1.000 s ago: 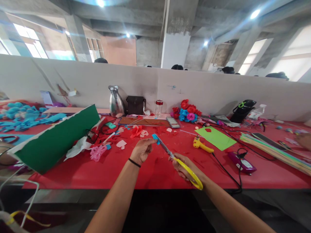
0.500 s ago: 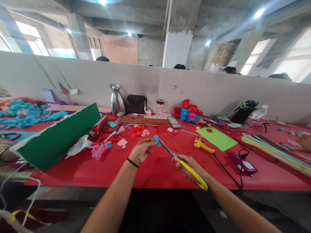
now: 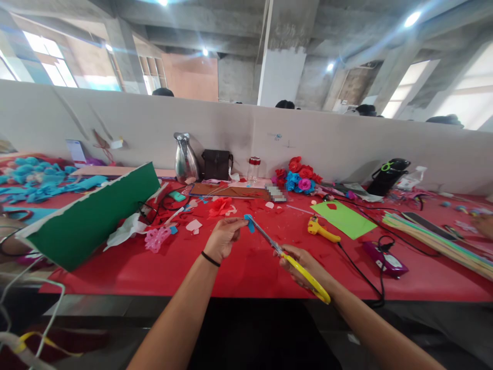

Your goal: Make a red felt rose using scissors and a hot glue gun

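Blue scrap (image 3: 250, 224): was pinched in the left hand (image 3: 225, 239), fingertips closed, above the red table (image 3: 246, 277). Yellow-handled scissors (image 3: 308, 277): lay in the right hand's (image 3: 298, 263) curled grip, slanting forward-left, tips at the scrap; left hand nearer. Pillar (image 3: 287, 38) and partition (image 3: 223, 123) markings: illegible.

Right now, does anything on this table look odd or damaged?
Yes: the green board at the left has a ragged white upper edge, as if roughly cut or torn. Paper scraps also lie strewn beyond the left hand, untidy but perhaps just offcuts.
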A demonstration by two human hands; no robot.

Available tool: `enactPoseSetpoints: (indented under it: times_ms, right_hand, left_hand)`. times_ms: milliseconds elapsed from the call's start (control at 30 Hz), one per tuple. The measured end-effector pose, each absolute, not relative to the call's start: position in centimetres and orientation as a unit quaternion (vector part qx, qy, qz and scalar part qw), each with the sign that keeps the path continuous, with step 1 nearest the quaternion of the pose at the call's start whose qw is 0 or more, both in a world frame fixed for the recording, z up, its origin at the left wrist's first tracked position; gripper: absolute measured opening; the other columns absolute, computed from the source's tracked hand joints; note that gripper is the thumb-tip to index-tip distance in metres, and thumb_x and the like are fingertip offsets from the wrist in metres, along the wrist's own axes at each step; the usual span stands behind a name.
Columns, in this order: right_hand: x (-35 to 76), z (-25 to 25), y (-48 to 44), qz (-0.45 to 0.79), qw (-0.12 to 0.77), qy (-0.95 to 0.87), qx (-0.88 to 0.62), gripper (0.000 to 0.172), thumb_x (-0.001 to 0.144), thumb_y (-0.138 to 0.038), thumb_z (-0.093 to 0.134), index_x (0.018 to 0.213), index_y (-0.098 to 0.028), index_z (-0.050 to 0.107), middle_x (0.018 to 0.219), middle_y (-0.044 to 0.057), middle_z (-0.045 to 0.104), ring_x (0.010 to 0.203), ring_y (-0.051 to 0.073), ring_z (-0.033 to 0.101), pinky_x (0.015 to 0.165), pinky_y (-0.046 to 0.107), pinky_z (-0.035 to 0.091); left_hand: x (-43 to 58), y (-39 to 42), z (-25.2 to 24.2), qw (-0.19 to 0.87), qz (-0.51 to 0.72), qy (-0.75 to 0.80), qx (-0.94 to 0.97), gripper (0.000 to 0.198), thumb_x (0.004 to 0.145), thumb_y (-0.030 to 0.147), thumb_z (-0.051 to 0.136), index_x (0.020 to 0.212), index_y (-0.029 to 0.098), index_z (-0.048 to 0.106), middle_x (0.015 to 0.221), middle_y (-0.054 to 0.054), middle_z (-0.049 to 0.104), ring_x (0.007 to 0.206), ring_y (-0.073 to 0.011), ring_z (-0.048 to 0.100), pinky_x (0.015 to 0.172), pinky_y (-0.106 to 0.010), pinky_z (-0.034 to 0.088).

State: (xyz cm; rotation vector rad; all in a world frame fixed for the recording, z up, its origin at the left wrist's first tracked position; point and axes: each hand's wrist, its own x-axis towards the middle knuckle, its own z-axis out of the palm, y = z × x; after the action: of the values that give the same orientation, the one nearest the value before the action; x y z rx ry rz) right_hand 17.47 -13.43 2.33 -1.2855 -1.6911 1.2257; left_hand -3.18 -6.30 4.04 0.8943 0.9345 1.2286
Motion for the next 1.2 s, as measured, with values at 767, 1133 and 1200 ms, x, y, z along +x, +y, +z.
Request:
enactPoseSetpoints:
  times_ms: [767,1133,1200]
  right_hand:
    - [18.7,1.6,-12.9,0.426,0.300,-0.705,-0.481,0.037,0.078,-0.055,0.054,0.081,-0.018,0.053,0.052,-0.008,0.031,0.040,0.006,0.024,0.038,0.020,0.019]
    - [19.0,2.1,-13.0,0.380,0.299,-0.739,-0.468,0.033,0.077,-0.048,0.056,0.084,-0.016,0.058,0.062,-0.003,0.043,0.049,0.007,0.031,0.044,0.020,0.026]
    - [19.0,2.0,-12.9,0.388,0.302,-0.732,-0.471,0.033,0.076,-0.048,0.057,0.084,-0.016,0.059,0.062,-0.003,0.045,0.049,0.007,0.031,0.043,0.019,0.025]
  left_hand:
    - [-3.4,-6.3,3.8,0.626,0.500,0.404,0.442,0.017,0.050,0.025,0.075,0.053,0.013,0.065,0.040,0.007,0.037,0.039,-0.0027,0.022,0.044,-0.025,0.010]
    - [-3.6,-6.1,3.3,0.642,0.474,0.400,0.451,0.013,0.050,0.024,0.074,0.053,0.013,0.066,0.038,0.007,0.035,0.038,-0.0030,0.021,0.044,-0.026,0.010]
    - [-3.5,-6.2,3.3,0.645,0.469,0.399,0.452,0.013,0.050,0.024,0.074,0.054,0.013,0.067,0.038,0.008,0.034,0.038,-0.0031,0.020,0.044,-0.026,0.010]
